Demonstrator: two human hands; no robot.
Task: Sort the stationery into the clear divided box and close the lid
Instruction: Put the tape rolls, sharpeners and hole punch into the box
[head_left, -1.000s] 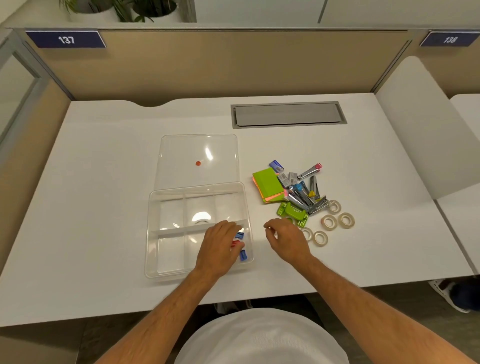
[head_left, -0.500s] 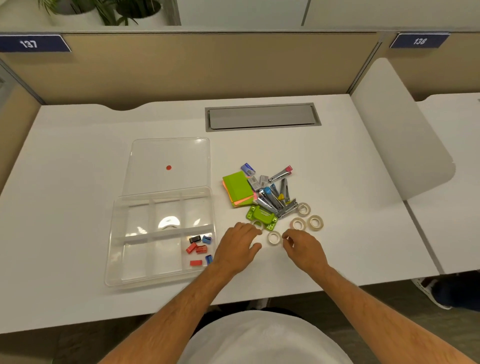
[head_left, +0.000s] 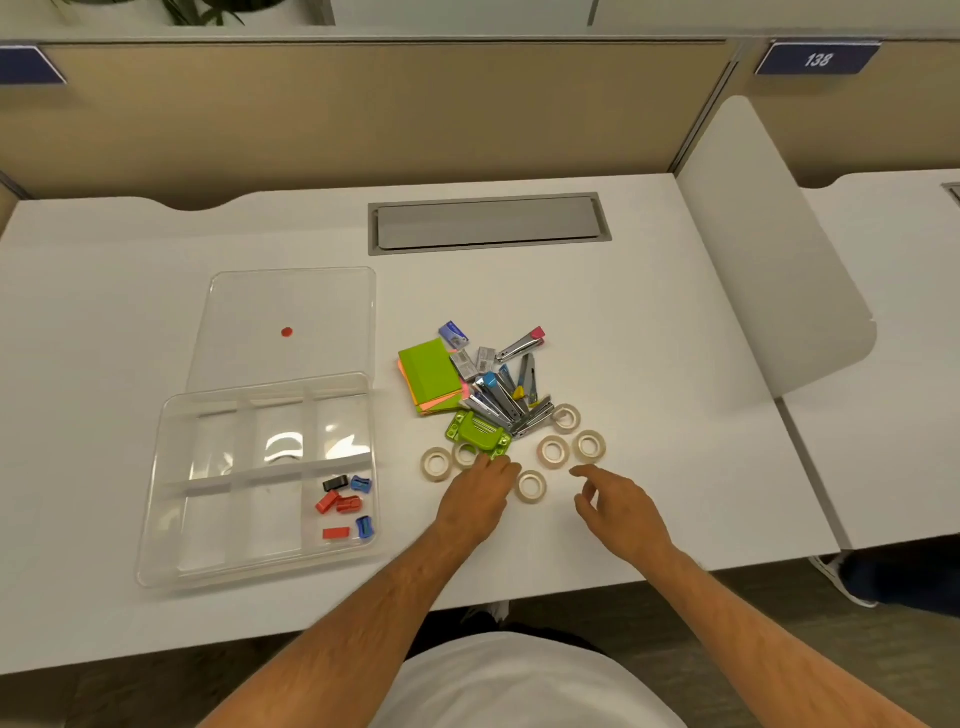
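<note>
- A person's left hand (head_left: 475, 496) reaches over the white bench (head_left: 649, 332) toward the loose stationery, its fingers (head_left: 496, 467) extended and lightly spread; their tips lie at the green hole punch (head_left: 478, 432) and at a tape roll (head_left: 464, 453) half hidden beneath them, gripping nothing that shows.
- The right hand (head_left: 621, 506) hovers just right of another tape roll (head_left: 531, 486), fingers loosely curled and apart, holding nothing.
- Four more rolls lie near: one at the left (head_left: 436, 464), two side by side (head_left: 554, 450) (head_left: 589, 446) and one against the staplers (head_left: 566, 417).
- The clear divided box (head_left: 156, 519) sits open at the left, its lid (head_left: 291, 322) lying flat behind it; small red, blue and black sharpeners (head_left: 345, 504) fill the near-right compartment, and the other compartments look empty.
- The pile beyond the hands holds green sticky notes (head_left: 428, 371), staple boxes (head_left: 453, 334) and metal staplers (head_left: 498, 397).
- The step in hand appears to be gathering the tape rolls. Done well, each hand pinches a roll through its hole or by the rim, lifts clear of the punch and staplers, and drops all the rolls into one empty compartment, apart from the sharpeners.
- Rolls can wheel away if nudged, so a straight-down grip seems safer than a sweep.
- Most of the sorting, and the lid, remain to be done.
</note>
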